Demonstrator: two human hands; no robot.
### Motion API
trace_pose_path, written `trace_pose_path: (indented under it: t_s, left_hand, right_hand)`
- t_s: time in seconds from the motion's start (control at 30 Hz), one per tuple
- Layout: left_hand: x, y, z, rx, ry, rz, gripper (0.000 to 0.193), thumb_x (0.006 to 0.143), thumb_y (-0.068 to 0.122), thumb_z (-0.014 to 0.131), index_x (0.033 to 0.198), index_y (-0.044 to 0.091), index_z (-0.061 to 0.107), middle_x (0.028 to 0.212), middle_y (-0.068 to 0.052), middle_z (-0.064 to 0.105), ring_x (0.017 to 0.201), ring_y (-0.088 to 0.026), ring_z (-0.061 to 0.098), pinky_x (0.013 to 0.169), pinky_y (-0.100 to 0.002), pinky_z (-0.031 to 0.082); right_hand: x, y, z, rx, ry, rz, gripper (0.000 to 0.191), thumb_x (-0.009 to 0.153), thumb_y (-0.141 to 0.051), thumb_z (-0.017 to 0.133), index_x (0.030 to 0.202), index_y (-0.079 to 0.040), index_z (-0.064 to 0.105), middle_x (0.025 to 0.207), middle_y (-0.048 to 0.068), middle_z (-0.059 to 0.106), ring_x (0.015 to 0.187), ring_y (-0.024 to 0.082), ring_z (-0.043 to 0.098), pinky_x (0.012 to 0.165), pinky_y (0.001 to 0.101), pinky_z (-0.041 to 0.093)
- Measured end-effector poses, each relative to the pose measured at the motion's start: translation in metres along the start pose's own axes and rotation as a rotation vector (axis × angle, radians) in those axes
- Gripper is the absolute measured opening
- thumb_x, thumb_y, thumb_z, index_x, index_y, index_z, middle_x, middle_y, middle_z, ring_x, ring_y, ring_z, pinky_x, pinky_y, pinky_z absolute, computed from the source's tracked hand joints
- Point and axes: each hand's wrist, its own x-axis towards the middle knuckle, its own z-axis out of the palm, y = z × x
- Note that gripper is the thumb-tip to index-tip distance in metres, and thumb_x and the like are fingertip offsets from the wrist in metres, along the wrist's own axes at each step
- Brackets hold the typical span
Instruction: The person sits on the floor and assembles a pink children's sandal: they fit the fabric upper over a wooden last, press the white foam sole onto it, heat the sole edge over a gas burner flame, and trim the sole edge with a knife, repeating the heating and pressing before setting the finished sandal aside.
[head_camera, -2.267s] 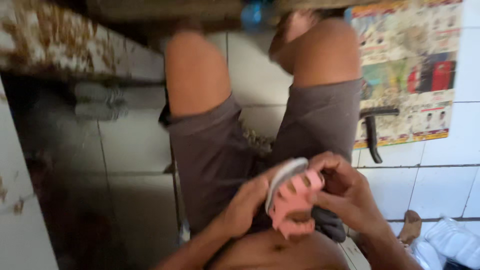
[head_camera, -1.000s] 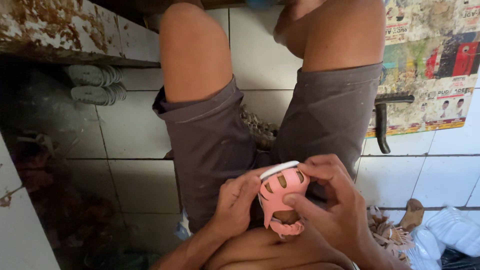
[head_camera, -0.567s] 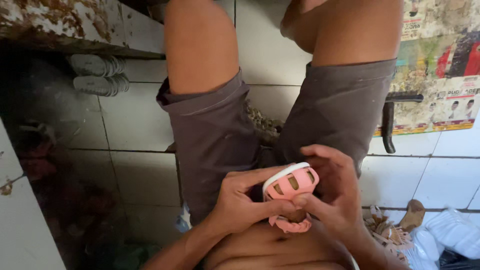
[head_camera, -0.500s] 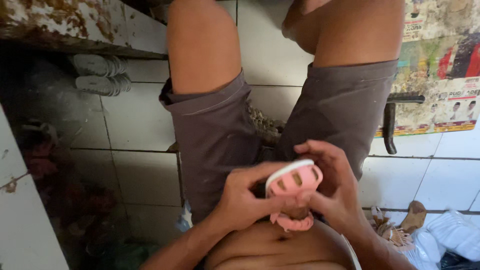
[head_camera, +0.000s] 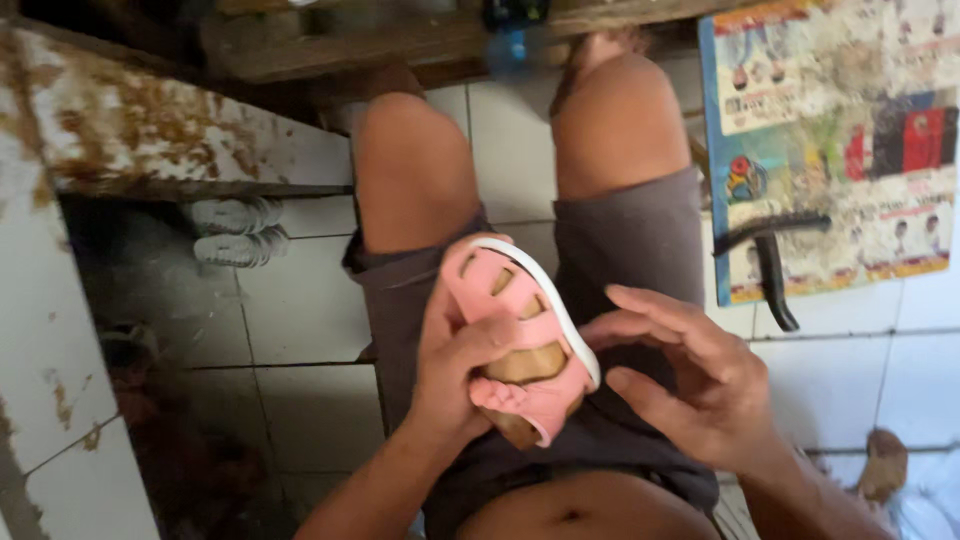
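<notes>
I sit with my knees apart in grey shorts (head_camera: 640, 250) above a white tiled floor. My left hand (head_camera: 450, 375) grips a small pink sandal (head_camera: 515, 335) with a white sole edge and a tan insole, holding it up over my lap with the thumb across its straps. My right hand (head_camera: 695, 385) hovers just to the right of the sandal, fingers spread and curled, touching nothing that I can see.
A colourful printed sheet (head_camera: 830, 150) lies on the floor at right with a black T-shaped tool (head_camera: 770, 270) on it. A pair of grey shoes (head_camera: 230, 230) sits under a rusty white ledge (head_camera: 130, 130) at left. A wooden bench edge (head_camera: 430, 40) runs along the top.
Both hands held the sandal low on my lap earlier. Now the left hand alone holds it, raised and turned, and the right hand has let go and drawn aside.
</notes>
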Motion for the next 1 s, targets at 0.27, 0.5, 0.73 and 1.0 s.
trace_pose_path:
  t_s: [0.27, 0.5, 0.73, 1.0]
  left_hand:
    - [0.002, -0.001, -0.004, 0.066, -0.008, 0.034, 0.059, 0.084, 0.008, 0.071, 0.137, -0.001, 0.046, 0.112, -0.014, 0.060, 0.096, -0.019, 0.063, 0.080, -0.033, 0.055]
    - [0.003, -0.007, -0.009, 0.191, 0.004, 0.078, 0.062, 0.081, 0.007, 0.073, 0.135, 0.002, 0.045, 0.115, -0.012, 0.058, 0.104, -0.019, 0.063, 0.092, -0.035, 0.056]
    - [0.006, 0.002, -0.008, 0.058, -0.099, 0.057, 0.065, 0.084, 0.010, 0.073, 0.142, -0.001, 0.045, 0.116, -0.015, 0.060, 0.105, -0.024, 0.065, 0.094, -0.039, 0.057]
    - [0.033, 0.048, 0.024, 0.434, -0.368, 0.186, 0.073, 0.100, 0.012, 0.067, 0.161, 0.003, 0.028, 0.150, -0.013, 0.047, 0.138, -0.021, 0.053, 0.111, -0.038, 0.055]
  right_hand:
    - [0.021, -0.025, 0.003, -0.416, -0.021, -0.023, 0.065, 0.081, 0.001, 0.076, 0.142, -0.006, 0.054, 0.112, 0.009, 0.078, 0.103, 0.017, 0.078, 0.091, 0.0314, 0.061]
    - [0.031, -0.023, 0.005, -0.499, -0.098, 0.008, 0.066, 0.080, -0.004, 0.078, 0.141, -0.008, 0.054, 0.105, 0.009, 0.080, 0.098, 0.019, 0.079, 0.085, 0.0311, 0.061]
    - [0.029, 0.001, -0.004, 0.028, -0.118, 0.229, 0.074, 0.083, -0.001, 0.074, 0.151, -0.006, 0.047, 0.113, 0.007, 0.076, 0.100, 0.016, 0.072, 0.088, 0.0302, 0.058]
    - [0.046, 0.004, 0.036, 0.112, 0.263, 0.008, 0.073, 0.077, 0.002, 0.083, 0.142, 0.000, 0.048, 0.128, 0.012, 0.066, 0.118, 0.020, 0.066, 0.101, 0.0348, 0.056]
